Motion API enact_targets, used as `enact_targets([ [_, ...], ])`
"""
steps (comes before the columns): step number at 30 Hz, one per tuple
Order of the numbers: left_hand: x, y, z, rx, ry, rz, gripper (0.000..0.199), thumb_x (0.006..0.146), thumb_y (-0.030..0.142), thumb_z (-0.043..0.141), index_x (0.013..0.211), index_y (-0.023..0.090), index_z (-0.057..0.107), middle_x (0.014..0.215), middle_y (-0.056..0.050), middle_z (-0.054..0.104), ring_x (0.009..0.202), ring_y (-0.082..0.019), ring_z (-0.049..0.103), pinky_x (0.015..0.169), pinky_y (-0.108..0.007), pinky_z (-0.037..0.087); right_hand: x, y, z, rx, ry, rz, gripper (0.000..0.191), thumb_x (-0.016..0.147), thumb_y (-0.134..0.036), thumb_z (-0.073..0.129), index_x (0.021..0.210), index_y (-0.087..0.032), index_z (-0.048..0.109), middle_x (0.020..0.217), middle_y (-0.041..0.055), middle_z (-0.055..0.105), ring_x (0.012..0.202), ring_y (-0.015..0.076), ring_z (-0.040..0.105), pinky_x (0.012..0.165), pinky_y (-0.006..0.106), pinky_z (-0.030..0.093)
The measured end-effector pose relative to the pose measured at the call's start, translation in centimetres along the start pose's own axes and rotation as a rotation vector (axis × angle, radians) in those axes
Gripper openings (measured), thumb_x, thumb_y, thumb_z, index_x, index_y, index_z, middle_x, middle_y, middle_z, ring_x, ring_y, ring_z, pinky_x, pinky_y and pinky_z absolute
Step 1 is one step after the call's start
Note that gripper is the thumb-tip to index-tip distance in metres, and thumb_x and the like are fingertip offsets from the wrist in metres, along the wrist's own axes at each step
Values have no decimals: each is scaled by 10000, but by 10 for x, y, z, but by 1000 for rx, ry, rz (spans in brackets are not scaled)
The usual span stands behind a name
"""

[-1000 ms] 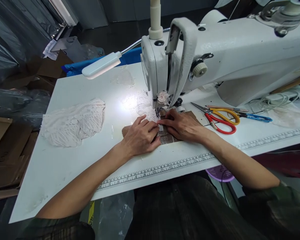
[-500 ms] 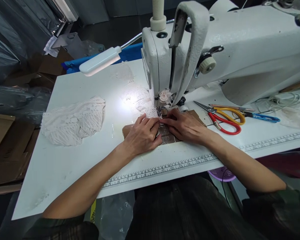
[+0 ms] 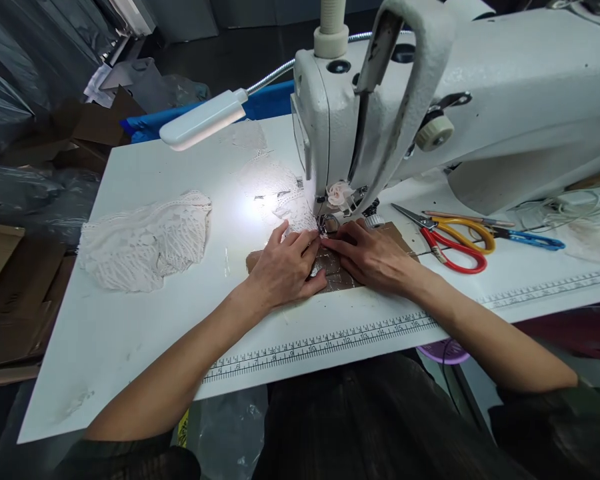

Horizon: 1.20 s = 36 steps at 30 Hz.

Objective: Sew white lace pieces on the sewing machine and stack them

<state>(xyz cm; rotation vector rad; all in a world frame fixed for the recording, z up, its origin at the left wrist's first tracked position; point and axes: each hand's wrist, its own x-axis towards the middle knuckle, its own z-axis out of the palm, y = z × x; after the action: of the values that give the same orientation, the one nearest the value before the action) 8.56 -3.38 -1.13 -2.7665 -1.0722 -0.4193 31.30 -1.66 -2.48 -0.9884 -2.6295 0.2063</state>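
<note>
White lace fabric [image 3: 293,210] lies under the needle area of the white sewing machine [image 3: 325,133], lit brightly on its left part. My left hand [image 3: 287,267] rests palm down just in front of the needle, fingers spread on the lace edge and the brown taped plate [image 3: 337,273]. On the right, my right hand [image 3: 373,257] has thumb and fingers pressed together at the lace edge beside the presser foot. What its fingertips pinch is too small to make out. A pale fabric flower [image 3: 339,194] is fixed to the machine head.
Bunched white lace [image 3: 147,243] lies on the table's left. Red-and-yellow-handled scissors [image 3: 455,243] and a blue-handled tool [image 3: 530,239] are to the right. A lamp [image 3: 205,120] hangs over the back. A ruler strip [image 3: 325,345] runs along the front edge. Cardboard boxes [image 3: 20,300] stand at left.
The lace beyond my left hand has shifted and lies differently beside the needle. My hands have barely moved. The view has shifted slightly, so the machine appears farther right.
</note>
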Motion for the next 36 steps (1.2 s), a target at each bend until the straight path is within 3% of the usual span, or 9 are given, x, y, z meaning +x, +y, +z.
enact_targets([
  [10, 5, -1, -7, -22, -110, -71, 487, 930, 408, 508, 1256, 71, 639, 1334, -210, 615, 1185, -346, 619, 1088, -586, 433, 1, -6, 5, -6, 14, 80, 411, 1004, -222, 396, 1384, -179, 547, 1210, 182, 549, 1086, 306, 537, 943, 541, 523],
  [14, 6, -1, -7, -31, -108, -86, 513, 916, 421, 542, 1284, 74, 626, 1341, -217, 608, 1206, -360, 608, 1090, -599, 429, 0, -5, 3, 84, 71, 92, 410, 1002, -238, 396, 1365, -196, 582, 1234, 174, 552, 1041, 281, 579, 926, 506, 539],
  [19, 7, -2, -6, -9, -128, -97, 567, 929, 465, 507, 1319, 63, 595, 1359, -223, 599, 1203, -353, 606, 1096, -595, 412, 0, 1, -19, 216, 25, 205, 331, 998, -297, 428, 1134, -192, 712, 1096, 130, 640, 827, 209, 638, 809, 386, 556],
  [24, 9, -5, -6, 2, -144, -113, 608, 946, 502, 469, 1329, 43, 576, 1354, -225, 594, 1188, -348, 607, 1099, -581, 399, 9, 18, -40, 342, -45, 232, 273, 977, -334, 449, 928, -187, 674, 954, 86, 682, 827, 206, 625, 764, 336, 529],
  [28, 9, -9, -4, -31, -152, -86, 621, 960, 521, 451, 1330, 35, 563, 1329, -236, 593, 1219, -357, 581, 1102, -599, 384, 18, 27, -36, 365, 54, 344, 313, 988, -320, 389, 812, -187, 612, 803, 72, 663, 748, 208, 598, 719, 344, 505],
  [30, 8, -10, -2, -40, -142, -89, 636, 957, 531, 454, 1335, 29, 553, 1318, -241, 591, 1215, -362, 579, 1094, -596, 393, 19, 25, -31, 393, 88, 378, 333, 1004, -358, 386, 843, -191, 624, 860, 79, 683, 799, 221, 622, 754, 353, 519],
  [34, 6, -10, 2, -47, -118, -120, 668, 923, 531, 508, 1365, 30, 519, 1310, -241, 586, 1221, -369, 572, 1089, -570, 406, 10, 15, -20, 421, 44, 331, 396, 1001, -504, 427, 1130, -220, 672, 1199, 108, 665, 1071, 280, 640, 899, 421, 539],
  [36, 5, -9, 3, -58, -112, -139, 679, 907, 523, 536, 1391, 49, 493, 1329, -235, 576, 1232, -371, 564, 1096, -574, 398, 5, 11, -13, 381, 51, 337, 436, 979, -528, 467, 1231, -226, 656, 1278, 124, 629, 1077, 295, 646, 916, 450, 541],
])
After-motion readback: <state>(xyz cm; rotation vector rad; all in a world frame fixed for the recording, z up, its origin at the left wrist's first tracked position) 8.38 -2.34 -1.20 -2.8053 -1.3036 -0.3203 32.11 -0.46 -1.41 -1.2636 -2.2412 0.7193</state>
